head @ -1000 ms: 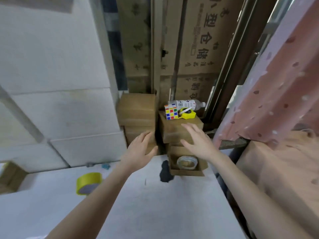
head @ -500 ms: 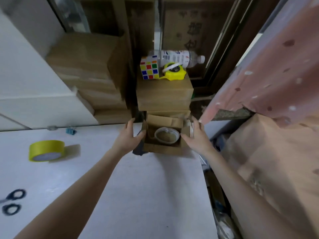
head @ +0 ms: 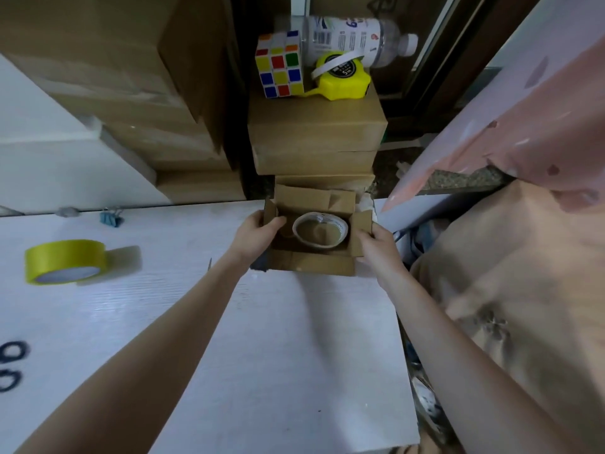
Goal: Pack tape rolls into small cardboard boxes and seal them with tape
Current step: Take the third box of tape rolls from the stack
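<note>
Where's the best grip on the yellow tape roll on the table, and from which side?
Probably from above, across the width: thumb on one flat face, fingers on the other. The yellow roll stands on its edge on the table, hollow core facing the camera, with bare table round it, so both faces look reachable. Both hands are busy: the left hand and right hand grip the open box.
</note>
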The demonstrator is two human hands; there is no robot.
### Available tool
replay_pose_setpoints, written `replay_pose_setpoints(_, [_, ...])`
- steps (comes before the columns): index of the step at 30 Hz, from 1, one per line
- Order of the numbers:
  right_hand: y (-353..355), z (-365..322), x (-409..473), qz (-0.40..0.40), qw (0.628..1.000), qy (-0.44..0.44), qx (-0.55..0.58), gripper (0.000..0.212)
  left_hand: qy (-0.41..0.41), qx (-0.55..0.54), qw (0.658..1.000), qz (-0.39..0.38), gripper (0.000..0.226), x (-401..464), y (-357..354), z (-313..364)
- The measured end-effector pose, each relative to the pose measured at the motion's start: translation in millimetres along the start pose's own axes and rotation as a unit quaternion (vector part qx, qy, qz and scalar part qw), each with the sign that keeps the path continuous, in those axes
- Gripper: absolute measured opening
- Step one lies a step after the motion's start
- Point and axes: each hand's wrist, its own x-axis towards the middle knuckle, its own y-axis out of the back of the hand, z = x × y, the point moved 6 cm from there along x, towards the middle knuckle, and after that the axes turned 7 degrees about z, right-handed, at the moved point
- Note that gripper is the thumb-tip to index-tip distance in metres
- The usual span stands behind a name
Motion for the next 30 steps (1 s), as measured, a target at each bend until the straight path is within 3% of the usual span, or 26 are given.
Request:
replay_pose_setpoints(7, [11, -53, -33, 0.049, 0.986, 0.153, -0.045, 0.031, -0.031, -0.002, 0.999, 0.025, 0.046, -25, 51, 10])
replay_pose_setpoints(12, [-22, -96, -66, -0.038, 0.966, 0.242, -0.083, 0.017, -0.108, 0.031, 0.989, 0.096, 0.052, -57, 116, 26])
replay_pose_setpoints(14, [-44, -111, -84, -0.066, 0.956, 0.265, -0.109, 0.025, -0.129, 0.042, 0.986, 0.097, 0.061, -70, 142, 34])
replay_pose_setpoints(20, [-118, -148, -145, -0.124, 0.921, 0.328, -0.169, 0.021, -0.118, 0.117, 0.982, 0.094, 0.077, -97, 213, 28])
replay_pose_setpoints(22, [-146, -158, -164, -0.136, 0.914, 0.336, -0.184, 0.021, -0.110, 0.149, 0.980, 0.074, 0.068, -103, 234, 16])
replay_pose_setpoints(25, [-194, -172, -192, -0.134, 0.903, 0.349, -0.210, 0.025, -0.143, 0.176, 0.970, 0.092, 0.037, -106, 278, -2])
replay_pose_setpoints(30, [-273, -176, -235, -0.103, 0.922, 0.319, -0.195, 0.031, -0.221, 0.239, 0.931, 0.162, 0.034, -102, 367, -28])
